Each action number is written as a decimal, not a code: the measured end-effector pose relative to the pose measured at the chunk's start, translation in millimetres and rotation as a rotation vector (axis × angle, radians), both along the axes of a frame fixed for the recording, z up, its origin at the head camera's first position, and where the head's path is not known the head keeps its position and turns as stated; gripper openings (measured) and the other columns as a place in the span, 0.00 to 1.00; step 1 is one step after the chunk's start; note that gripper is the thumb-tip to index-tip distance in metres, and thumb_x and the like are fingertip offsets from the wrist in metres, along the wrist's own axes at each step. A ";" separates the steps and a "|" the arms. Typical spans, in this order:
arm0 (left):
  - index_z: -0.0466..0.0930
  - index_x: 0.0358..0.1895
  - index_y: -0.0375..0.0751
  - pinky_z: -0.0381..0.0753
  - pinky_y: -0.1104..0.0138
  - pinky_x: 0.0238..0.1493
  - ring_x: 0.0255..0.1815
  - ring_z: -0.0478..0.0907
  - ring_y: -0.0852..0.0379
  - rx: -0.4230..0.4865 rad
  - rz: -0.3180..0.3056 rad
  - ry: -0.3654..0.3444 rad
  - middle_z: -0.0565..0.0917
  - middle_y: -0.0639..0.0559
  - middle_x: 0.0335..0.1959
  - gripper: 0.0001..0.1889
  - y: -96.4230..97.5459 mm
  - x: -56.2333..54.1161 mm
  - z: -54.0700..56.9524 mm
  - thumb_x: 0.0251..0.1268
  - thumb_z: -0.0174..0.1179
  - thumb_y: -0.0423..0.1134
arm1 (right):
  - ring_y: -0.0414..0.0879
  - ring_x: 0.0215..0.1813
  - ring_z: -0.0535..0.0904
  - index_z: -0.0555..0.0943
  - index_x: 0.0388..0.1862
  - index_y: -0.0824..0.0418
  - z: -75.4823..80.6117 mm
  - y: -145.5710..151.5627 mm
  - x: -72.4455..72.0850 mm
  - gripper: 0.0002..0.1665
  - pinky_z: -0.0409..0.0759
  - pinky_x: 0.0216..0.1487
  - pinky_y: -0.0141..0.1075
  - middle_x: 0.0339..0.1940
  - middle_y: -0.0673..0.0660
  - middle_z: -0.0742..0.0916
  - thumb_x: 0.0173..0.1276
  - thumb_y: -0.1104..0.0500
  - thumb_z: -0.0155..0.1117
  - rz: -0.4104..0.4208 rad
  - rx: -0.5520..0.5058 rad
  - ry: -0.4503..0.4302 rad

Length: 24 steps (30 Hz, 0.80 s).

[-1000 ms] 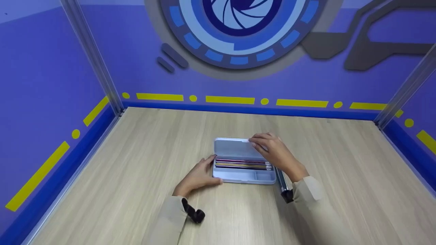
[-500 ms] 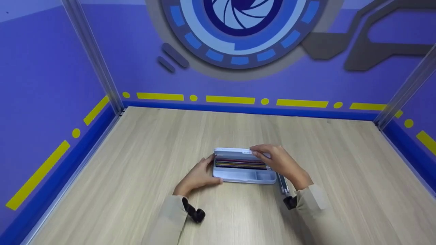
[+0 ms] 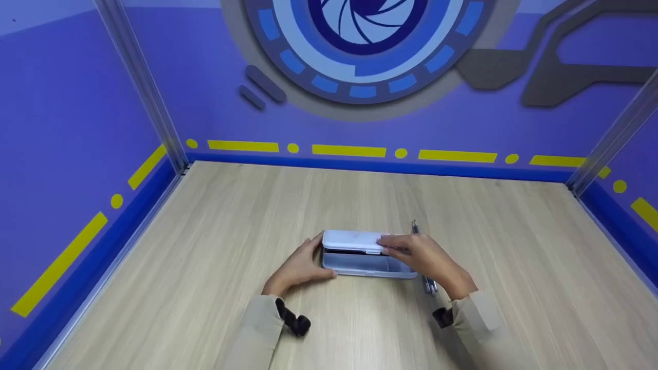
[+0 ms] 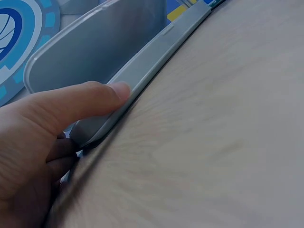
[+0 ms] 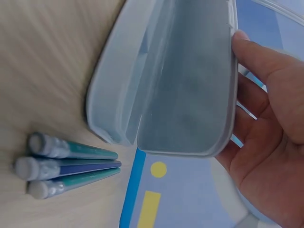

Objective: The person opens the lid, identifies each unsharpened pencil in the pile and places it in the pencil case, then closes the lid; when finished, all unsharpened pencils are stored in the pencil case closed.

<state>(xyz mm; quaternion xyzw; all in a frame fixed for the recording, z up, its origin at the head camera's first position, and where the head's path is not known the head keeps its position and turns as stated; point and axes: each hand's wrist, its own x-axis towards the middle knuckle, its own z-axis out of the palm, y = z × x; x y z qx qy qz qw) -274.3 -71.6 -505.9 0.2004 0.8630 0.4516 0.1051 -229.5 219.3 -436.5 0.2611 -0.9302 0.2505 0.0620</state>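
Note:
A pale pencil case [image 3: 354, 263] lies on the table, its lid [image 3: 349, 240] tilted partway down over the tray. My left hand [image 3: 297, 268] holds the case's left end, thumb on the front wall and fingers behind, as the left wrist view shows with the thumb on the case wall [image 4: 147, 61]. At the lid's free edge, my right hand [image 3: 431, 259] pinches it between thumb and fingers. The pencils inside are mostly hidden under the lid. Beside the case's right end lie three pencils [image 5: 85, 167] in green and blue, partly covered by my right hand in the head view.
The wood-grain table [image 3: 247, 205] is bounded by blue-purple panels [image 3: 329, 123] at the back and sides. Metal posts [image 3: 149, 97] stand at the back corners. Black straps [image 3: 297, 324] hang at both cuffs.
My right hand has swung the lid from upright forward and down, hiding the pencils inside. My left hand has kept its place on the case.

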 end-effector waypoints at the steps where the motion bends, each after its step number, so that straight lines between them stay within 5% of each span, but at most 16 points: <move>1: 0.52 0.76 0.43 0.49 0.44 0.74 0.76 0.45 0.33 -0.005 0.003 -0.003 0.59 0.41 0.75 0.57 0.1 0.2 0.2 0.41 0.75 0.50 | 0.49 0.59 0.81 0.83 0.56 0.55 -0.7 0.0 0.7 0.19 0.80 0.56 0.43 0.55 0.54 0.85 0.67 0.57 0.63 0.012 0.016 0.010; 8: 0.50 0.76 0.43 0.50 0.45 0.75 0.77 0.46 0.34 -0.035 0.011 -0.011 0.58 0.40 0.75 0.58 -0.4 0.8 0.5 0.41 0.76 0.50 | 0.49 0.62 0.79 0.82 0.57 0.55 -5.3 -2.0 6.9 0.20 0.78 0.59 0.46 0.58 0.54 0.84 0.66 0.58 0.64 0.043 0.105 0.029; 24: 0.50 0.77 0.43 0.51 0.45 0.74 0.77 0.45 0.35 -0.044 0.009 -0.015 0.57 0.39 0.75 0.57 0.6 0.7 0.0 0.43 0.75 0.51 | 0.47 0.56 0.82 0.86 0.49 0.51 -17.0 -12.0 13.6 0.17 0.80 0.55 0.44 0.52 0.49 0.86 0.60 0.57 0.70 -0.029 0.177 0.096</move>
